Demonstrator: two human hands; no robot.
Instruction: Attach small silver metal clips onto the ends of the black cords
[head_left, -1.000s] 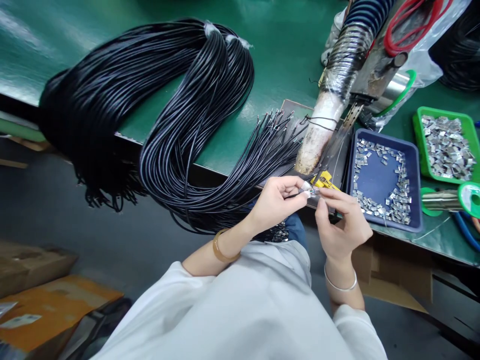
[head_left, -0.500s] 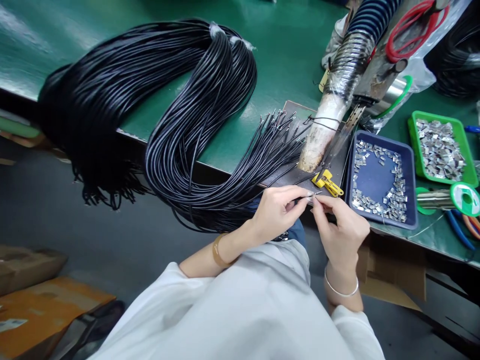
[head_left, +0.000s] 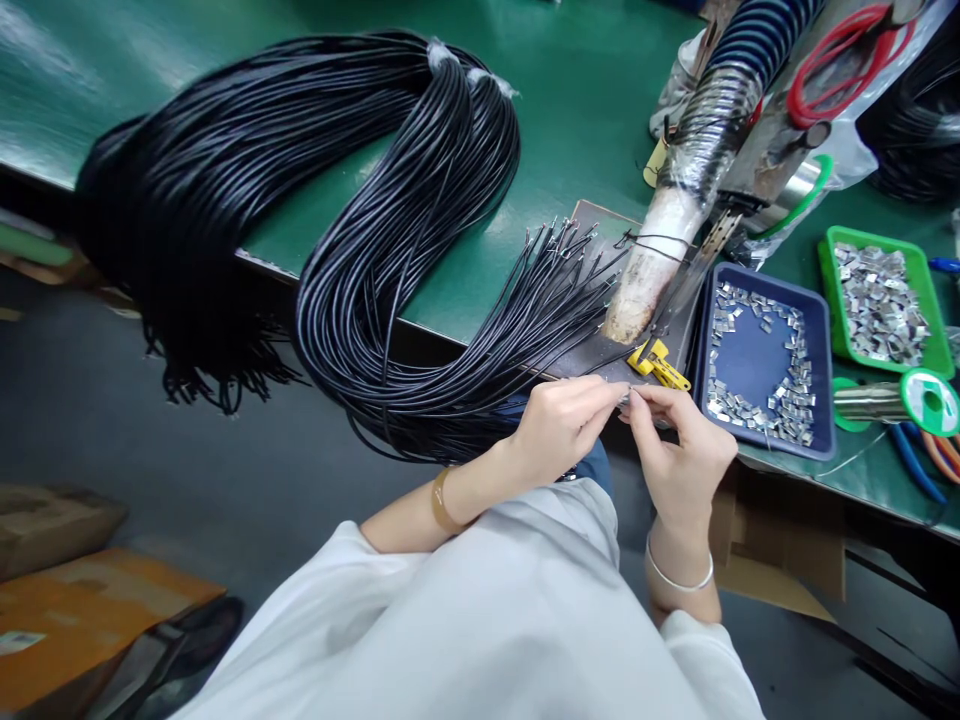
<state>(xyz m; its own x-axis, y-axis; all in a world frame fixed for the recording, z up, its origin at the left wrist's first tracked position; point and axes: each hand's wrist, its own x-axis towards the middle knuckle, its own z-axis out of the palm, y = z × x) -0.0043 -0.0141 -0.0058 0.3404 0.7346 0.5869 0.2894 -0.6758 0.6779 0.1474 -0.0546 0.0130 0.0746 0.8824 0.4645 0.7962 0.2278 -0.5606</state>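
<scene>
Fingertips meeting just right of centre: the left hand (head_left: 566,425) and the right hand (head_left: 682,450) come together, thumbs and fingers pinched on a small metallic piece (head_left: 624,399), most of it hidden, so its exact shape I can't tell. Just above the fingertips, a yellow tool (head_left: 660,365) lies near the edge of the green tabletop (head_left: 570,130). Up from there, a stained white nozzle (head_left: 646,270) slants down out of a dark ribbed hose (head_left: 769,40) at the upper right. To its left, black cables (head_left: 405,240) sweep in a great curve across the upper left and centre, their stripped tips fanned out beside the nozzle, the far ends dangling over the edge at left. Over to the right of the hands, a blue tray (head_left: 754,355), small metal parts scattered around its bare middle; beyond it, at the far right, a green tray (head_left: 937,300) heaped with more, and just below that a spool (head_left: 874,402) on its side. Lower left, cardboard boxes (head_left: 97,610) sit below tabletop level.
</scene>
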